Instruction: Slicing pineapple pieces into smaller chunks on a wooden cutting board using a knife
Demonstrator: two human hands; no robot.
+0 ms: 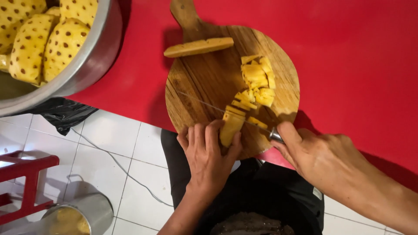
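I saw the left hand at lower centre of the frame, fingers clamped on a pineapple strip on the round wooden cutting board. The right hand, lower right, was closed around a knife whose blade lay across the strip. Cut chunks sat piled on the board's right side, a long slice near its handle. Red worktop underneath. Upper left, a metal bowl held peeled pineapples.
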